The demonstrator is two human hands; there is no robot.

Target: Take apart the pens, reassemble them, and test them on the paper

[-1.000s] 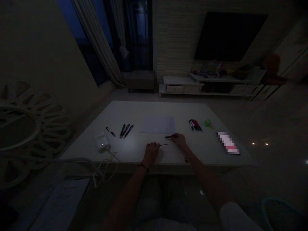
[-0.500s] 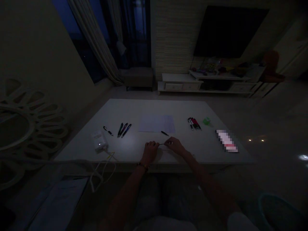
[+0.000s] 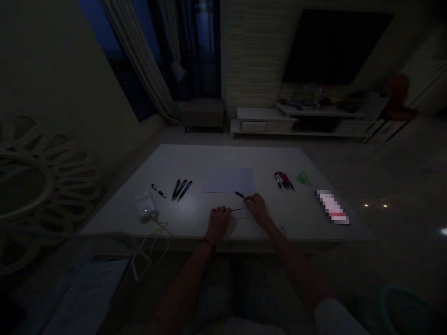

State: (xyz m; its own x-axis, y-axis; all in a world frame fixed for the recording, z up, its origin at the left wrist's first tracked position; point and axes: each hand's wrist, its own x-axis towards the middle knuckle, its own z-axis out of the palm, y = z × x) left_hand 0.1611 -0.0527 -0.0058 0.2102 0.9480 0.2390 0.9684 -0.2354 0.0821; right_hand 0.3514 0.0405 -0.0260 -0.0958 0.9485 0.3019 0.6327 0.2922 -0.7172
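Near the front edge of the white table (image 3: 195, 160), my left hand (image 3: 219, 220) is closed on one end of a thin dark stick, which looks like a pen refill (image 3: 238, 209). Its free end points right. My right hand (image 3: 257, 208) has its fingertips pinched at the near end of a short black pen part (image 3: 239, 194), which lies at the lower edge of a sheet of paper (image 3: 220, 180). Writing covers the paper's right side. A small pale flat piece (image 3: 240, 215) lies between my hands; dim light hides its kind.
To the left lie several pens (image 3: 182, 190) and a white box-shaped device (image 3: 145, 204) with cables. A bundle of pens (image 3: 284, 180), a green object (image 3: 302, 177) and a phone (image 3: 331, 206) are on the right. A small clear item (image 3: 283, 230) sits near the front edge.
My right hand has let go of the refill's right end and moved up and right to the black pen part. My left hand keeps the refill in about the same place.
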